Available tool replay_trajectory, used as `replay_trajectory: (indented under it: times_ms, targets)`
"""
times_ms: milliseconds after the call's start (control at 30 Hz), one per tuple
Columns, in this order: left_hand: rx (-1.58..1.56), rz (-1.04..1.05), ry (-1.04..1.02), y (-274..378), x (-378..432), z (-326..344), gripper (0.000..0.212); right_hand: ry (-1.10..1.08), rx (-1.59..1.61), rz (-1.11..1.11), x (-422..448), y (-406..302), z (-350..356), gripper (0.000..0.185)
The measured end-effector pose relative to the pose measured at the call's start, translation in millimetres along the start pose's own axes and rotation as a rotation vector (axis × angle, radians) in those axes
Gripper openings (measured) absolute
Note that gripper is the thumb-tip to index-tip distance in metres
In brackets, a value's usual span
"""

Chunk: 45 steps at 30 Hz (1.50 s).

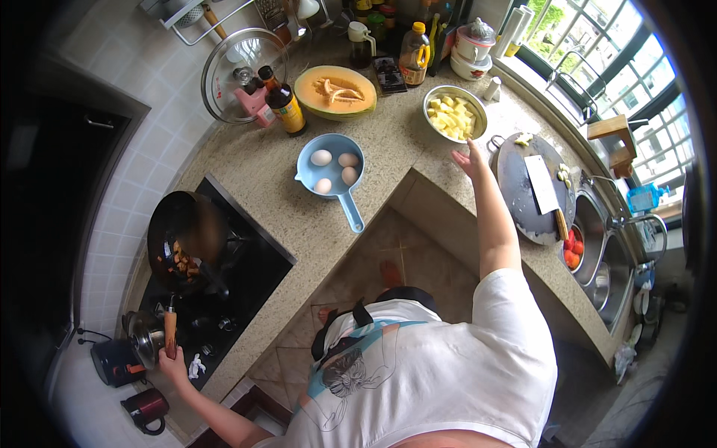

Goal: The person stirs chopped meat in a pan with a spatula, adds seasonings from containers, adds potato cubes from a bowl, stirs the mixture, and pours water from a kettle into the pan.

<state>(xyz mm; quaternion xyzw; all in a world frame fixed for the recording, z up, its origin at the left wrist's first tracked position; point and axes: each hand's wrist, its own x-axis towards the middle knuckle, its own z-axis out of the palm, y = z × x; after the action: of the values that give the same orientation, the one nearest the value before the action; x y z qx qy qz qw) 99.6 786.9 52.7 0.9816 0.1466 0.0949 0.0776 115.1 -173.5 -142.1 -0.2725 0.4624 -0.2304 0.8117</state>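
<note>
My left hand (173, 364) is closed around the wooden handle (170, 325) of a wok (168, 269) at the stove. Browned chunks of food (184, 262) lie in the wok; a blurred brown patch obscures part of its inside. My right hand (472, 159) reaches across the counter, palm up and fingers apart, at the near rim of a metal bowl (480, 106). Pale yellow cut chunks (451, 117), perhaps potato, fill that bowl. Whether my fingertips touch the rim I cannot tell. Right of this hand, a cleaver (541, 183) rests on a round chopping board (512, 185) with peeled garlic cloves (564, 175).
Several eggs (321, 157) sit in a blue handled strainer or scoop (350, 208) on the granite counter (269, 162). Behind are a halved melon (336, 92), a sauce bottle (284, 106) and an oil bottle (413, 56). Tomatoes (572, 249) lie by the steel sink (610, 280).
</note>
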Motion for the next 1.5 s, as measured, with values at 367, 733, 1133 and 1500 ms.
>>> replay_trajectory:
  times_ms: [367, 733, 1133, 1500]
  targets:
    - [0.152, -0.182, -0.042, 39.6, -5.3, -8.4, 0.036, -0.071, -0.129, -0.02, 32.6, -24.9, -1.3, 0.037]
    - [0.176, -0.236, 0.108, 15.6, -26.0, 7.6, 0.037, -0.295, -0.6, -0.334, -182.1, -74.1, 55.3, 0.029]
    - [-0.096, 0.059, 0.202, 51.2, -46.0, -15.8, 0.036, -0.823, -0.916, -0.149, -332.4, 60.3, 271.5, 0.018]
    - [-0.196, 0.126, 0.198, 27.4, -43.4, -4.3, 0.044, -0.973, -1.203, -0.497, -425.2, 240.2, 412.2, 0.043]
